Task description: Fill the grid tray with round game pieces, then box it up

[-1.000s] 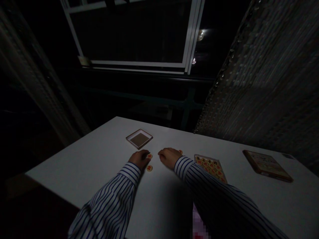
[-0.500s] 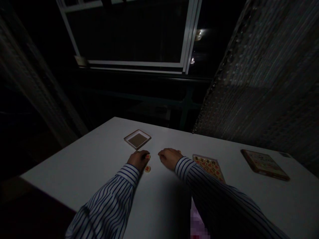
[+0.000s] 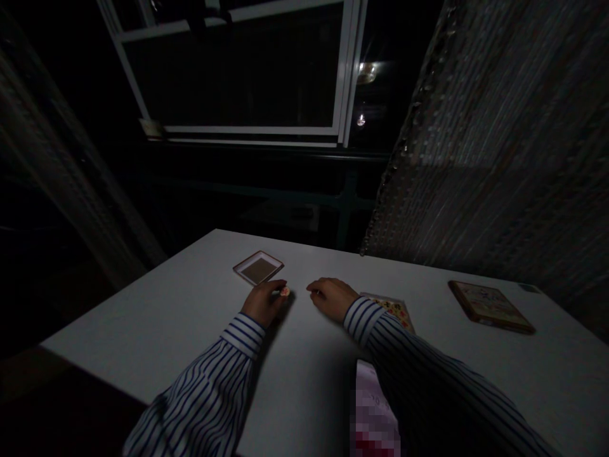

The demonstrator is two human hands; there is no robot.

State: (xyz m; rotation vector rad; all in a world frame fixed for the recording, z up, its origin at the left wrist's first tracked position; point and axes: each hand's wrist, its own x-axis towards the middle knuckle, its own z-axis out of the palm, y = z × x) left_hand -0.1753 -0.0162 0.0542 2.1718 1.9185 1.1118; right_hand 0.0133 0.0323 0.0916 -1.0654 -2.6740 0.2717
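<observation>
Both my arms in striped sleeves reach over a white table (image 3: 166,317) in a dim room. My left hand (image 3: 263,302) is curled, and its fingertips pinch a small round game piece (image 3: 284,291) just above the tabletop. My right hand (image 3: 332,297) rests on the table a little to the right, fingers bent, and I cannot make out anything in it. A small square tray (image 3: 257,267) with a white rim lies just beyond my left hand. Partly behind my right wrist lies a flat box of round pieces (image 3: 397,310).
A brown rectangular box lid (image 3: 490,306) lies at the table's far right. A rough grey wall (image 3: 499,139) rises on the right, and a dark window with a white frame (image 3: 238,130) stands behind the table. The table's left edge drops into darkness.
Two loose round pieces lay beside my left hand; now only one shows, held in its fingertips. My right hand has shifted slightly, and the view has turned a little to the right.
</observation>
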